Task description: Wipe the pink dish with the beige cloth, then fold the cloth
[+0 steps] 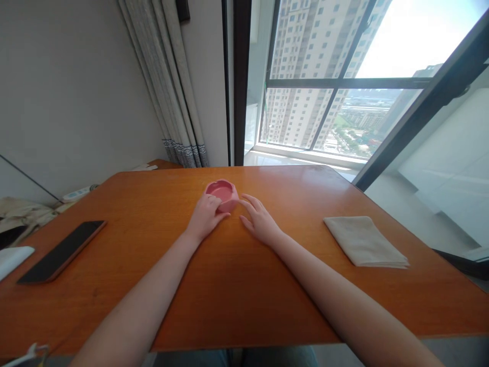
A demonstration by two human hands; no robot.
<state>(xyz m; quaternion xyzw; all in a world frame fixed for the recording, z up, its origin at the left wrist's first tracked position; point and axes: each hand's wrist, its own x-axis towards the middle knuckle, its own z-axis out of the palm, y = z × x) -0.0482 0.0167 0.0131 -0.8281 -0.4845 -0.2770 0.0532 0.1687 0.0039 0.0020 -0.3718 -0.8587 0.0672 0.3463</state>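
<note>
A pink ashtray [222, 189] with a notched rim sits tilted slightly toward me on the wooden table, near its far middle. My left hand [206, 214] grips the near left rim, its fingers curled over the edge and its thumb along the near side. Just right of the ashtray, my right hand [260, 218] is open with fingers spread. Its fingertips are close to the ashtray's right side; whether they touch it I cannot tell. The left hand covers part of the near rim.
A folded beige cloth [365, 241] lies on the right of the wooden table [244, 295]. To the left is a long dark flat object [63, 251], with a white item [14, 260] beside it. Beyond the far edge are a grey curtain [168, 81] and a window [336, 84].
</note>
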